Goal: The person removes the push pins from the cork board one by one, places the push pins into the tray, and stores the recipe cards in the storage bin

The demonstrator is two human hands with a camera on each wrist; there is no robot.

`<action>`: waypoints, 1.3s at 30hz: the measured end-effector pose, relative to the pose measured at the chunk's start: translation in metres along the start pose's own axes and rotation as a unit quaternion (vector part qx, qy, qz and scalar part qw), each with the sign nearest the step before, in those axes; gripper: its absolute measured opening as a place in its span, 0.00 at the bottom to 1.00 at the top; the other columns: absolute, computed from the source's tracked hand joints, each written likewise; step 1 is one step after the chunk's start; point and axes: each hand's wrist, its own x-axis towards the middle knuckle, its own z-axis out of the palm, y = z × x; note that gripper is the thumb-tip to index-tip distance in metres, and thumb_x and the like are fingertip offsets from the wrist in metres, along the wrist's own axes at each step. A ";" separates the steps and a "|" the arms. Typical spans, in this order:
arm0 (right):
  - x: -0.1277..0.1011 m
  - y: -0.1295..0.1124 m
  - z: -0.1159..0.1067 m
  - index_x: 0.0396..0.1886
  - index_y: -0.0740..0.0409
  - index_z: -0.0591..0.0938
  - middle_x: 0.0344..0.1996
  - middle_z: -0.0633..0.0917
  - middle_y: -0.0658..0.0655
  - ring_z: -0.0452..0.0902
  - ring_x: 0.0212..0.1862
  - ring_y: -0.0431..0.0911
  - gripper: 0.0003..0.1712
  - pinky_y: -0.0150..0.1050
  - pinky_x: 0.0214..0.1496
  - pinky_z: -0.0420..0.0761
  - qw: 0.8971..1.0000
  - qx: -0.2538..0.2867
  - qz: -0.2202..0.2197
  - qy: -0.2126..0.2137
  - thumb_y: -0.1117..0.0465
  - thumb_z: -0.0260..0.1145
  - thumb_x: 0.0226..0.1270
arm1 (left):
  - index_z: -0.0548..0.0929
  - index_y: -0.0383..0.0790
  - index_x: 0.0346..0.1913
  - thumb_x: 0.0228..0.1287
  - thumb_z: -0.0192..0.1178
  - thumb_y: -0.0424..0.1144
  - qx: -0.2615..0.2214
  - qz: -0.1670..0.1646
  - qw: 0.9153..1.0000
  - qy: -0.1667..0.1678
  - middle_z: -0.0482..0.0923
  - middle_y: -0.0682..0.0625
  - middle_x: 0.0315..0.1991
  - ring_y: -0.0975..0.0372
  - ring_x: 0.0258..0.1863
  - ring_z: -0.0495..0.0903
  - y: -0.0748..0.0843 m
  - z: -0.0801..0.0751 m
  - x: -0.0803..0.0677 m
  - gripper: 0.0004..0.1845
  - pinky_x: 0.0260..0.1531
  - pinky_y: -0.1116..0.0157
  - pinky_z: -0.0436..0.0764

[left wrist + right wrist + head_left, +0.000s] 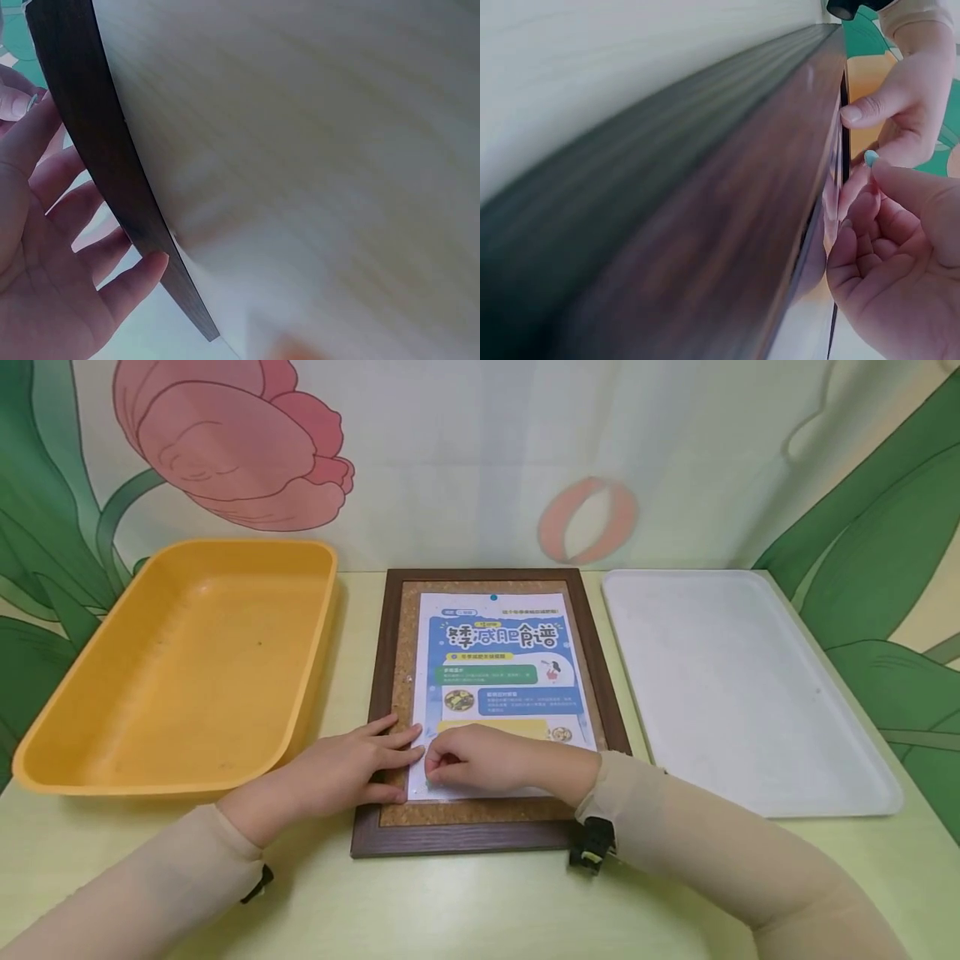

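Observation:
A cork board in a dark wooden frame (465,839) lies flat on the table, with a blue printed poster (498,668) on it. A blue pushpin (493,597) holds the poster's top edge. My left hand (352,768) rests flat on the board's lower left, its straight fingers touching the poster's edge. Beside it, my right hand (465,760) is curled over the poster's lower left corner. In the right wrist view its thumb and forefinger pinch a small teal pushpin (871,157) next to the frame (727,225). The left wrist view shows my left hand (52,247) open beside the frame (112,165).
A yellow plastic bin (187,668) stands left of the board, and a shallow white tray (735,693) lies to the right. The table (465,910) is pale green and backs onto a flower-painted wall.

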 end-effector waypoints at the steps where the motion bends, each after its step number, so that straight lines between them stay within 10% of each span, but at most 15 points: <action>1: -0.001 0.001 -0.001 0.32 0.55 0.79 0.25 0.75 0.47 0.70 0.30 0.38 0.06 0.31 0.36 0.70 1.000 0.002 0.001 0.005 0.62 0.57 0.69 | 0.72 0.43 0.63 0.59 0.62 0.51 0.001 0.000 1.000 0.000 0.61 0.46 0.68 0.44 0.68 0.53 0.000 0.000 0.000 0.31 0.53 0.47 0.70; 39: -0.059 0.036 -0.036 0.34 0.57 0.79 0.27 0.77 0.50 0.70 0.32 0.43 0.06 0.35 0.35 0.70 0.994 0.034 0.086 0.064 0.61 0.58 0.69 | 0.72 0.40 0.63 0.58 0.63 0.50 0.023 0.003 1.000 0.000 0.62 0.43 0.67 0.40 0.66 0.54 0.004 -0.002 0.001 0.31 0.57 0.46 0.65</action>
